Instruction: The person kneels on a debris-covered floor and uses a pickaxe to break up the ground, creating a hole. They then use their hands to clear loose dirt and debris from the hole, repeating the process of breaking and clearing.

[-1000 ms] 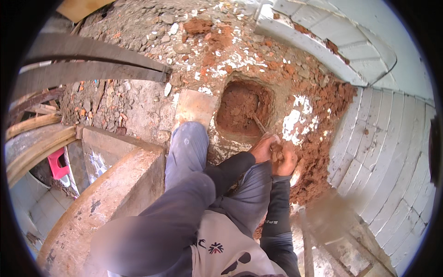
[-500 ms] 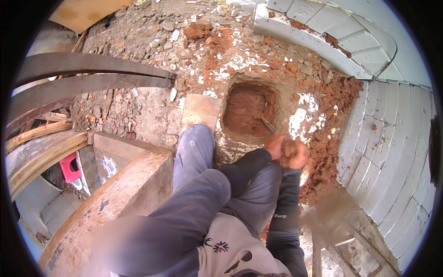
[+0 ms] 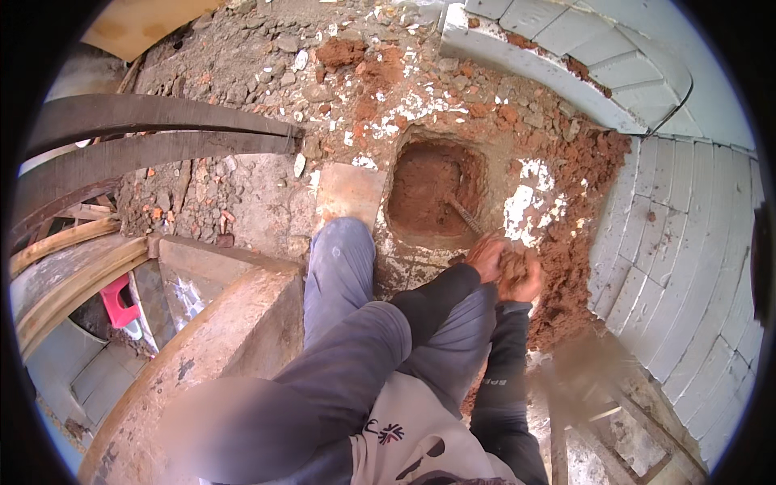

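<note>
A ribbed metal bar [image 3: 464, 214] slants into a square hole [image 3: 420, 190] dug in red earth, its far end near the hole's lower right part. My left hand [image 3: 486, 257], in a dark sleeve, is closed round the bar just outside the hole's near right corner. Right beside it, my right hand [image 3: 524, 279] is also closed, apparently on the same bar's near end. A brownish, muddy mass shows between the two hands; I cannot tell what it is. The fingers partly hide the bar's near end.
Loose red soil [image 3: 578, 218] is heaped right of the hole, along a grey tiled wall [image 3: 671, 234]. A flat square slab [image 3: 350, 194] lies left of the hole by my knee. Dark wooden beams [image 3: 162, 129], a concrete ledge [image 3: 218, 339] and rubble [image 3: 259, 65] are around.
More of the bar shows inside the hole, its end farther toward the upper left. My right hand has shifted slightly down. The view has moved a little.
</note>
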Tool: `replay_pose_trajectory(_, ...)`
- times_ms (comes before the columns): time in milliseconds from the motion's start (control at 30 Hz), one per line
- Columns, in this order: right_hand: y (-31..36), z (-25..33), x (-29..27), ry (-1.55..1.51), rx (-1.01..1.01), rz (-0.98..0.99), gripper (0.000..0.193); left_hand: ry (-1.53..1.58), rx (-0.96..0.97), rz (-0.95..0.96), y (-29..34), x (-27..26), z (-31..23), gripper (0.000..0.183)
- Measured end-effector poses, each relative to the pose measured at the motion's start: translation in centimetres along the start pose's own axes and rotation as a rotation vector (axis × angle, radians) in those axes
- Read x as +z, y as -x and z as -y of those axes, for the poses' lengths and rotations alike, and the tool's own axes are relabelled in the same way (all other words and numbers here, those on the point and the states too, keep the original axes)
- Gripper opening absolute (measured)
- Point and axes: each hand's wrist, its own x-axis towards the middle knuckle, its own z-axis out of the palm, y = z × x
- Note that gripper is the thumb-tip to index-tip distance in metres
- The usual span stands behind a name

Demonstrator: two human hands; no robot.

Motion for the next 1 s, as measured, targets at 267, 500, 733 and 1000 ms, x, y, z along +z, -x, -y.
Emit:
replay_pose_trajectory(267, 5.5, 7.9, 7.4, 0.064, -0.197, 0.417, 0.038, 0.237, 0.065, -0.166, -0.8, -5.0, -8.5, 0.018)
replay_pose_trajectory(500, -2.2, 1.7, 3.9, 0.030, -0.053, 0.050, 0.037, 0.139, 0.039, -0.171, -4.1, -1.6, -0.9, 0.015)
replay_pose_trajectory(733, -3.4, 1.8, 0.0, -0.041, -0.058, 0.454, 0.038, 0.083, 0.080, -0.187, -3.5, 1.0, 0.0, 0.015)
replay_pose_trajectory(1000, -3.6, 2.4, 2.8, -0.013, -0.037, 0.256, 0.043, 0.088, -0.074, 0.008, -5.3, -1.3, -0.8, 0.013)
